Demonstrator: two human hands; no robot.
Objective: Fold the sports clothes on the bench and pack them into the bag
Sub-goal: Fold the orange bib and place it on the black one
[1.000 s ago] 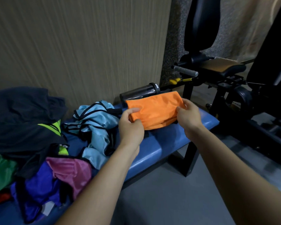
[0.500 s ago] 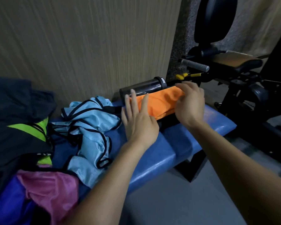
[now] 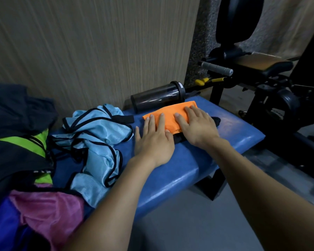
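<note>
A folded orange garment (image 3: 170, 115) lies flat on the blue padded bench (image 3: 216, 142), with black fabric showing under its near edge. My left hand (image 3: 153, 138) presses on its left part with straight fingers. My right hand (image 3: 198, 125) lies flat on its right part, fingers spread. To the left sits a crumpled light-blue vest with black trim (image 3: 96, 140). Further left lies a heap with a pink mesh piece (image 3: 43, 211), a purple piece (image 3: 2, 225), a neon-green piece (image 3: 38, 149) and dark clothing (image 3: 16, 115). No bag is clearly in view.
A dark shaker bottle (image 3: 158, 96) lies on its side behind the orange garment, against the wood-panel wall (image 3: 98, 51). Black gym equipment (image 3: 261, 73) with a grey handle and a padded seat stands to the right. Grey floor (image 3: 188, 223) runs below the bench's front edge.
The orange garment went from being held up by both hands to lying flat on the bench. Both hands released it and now press down on it with flat fingers.
</note>
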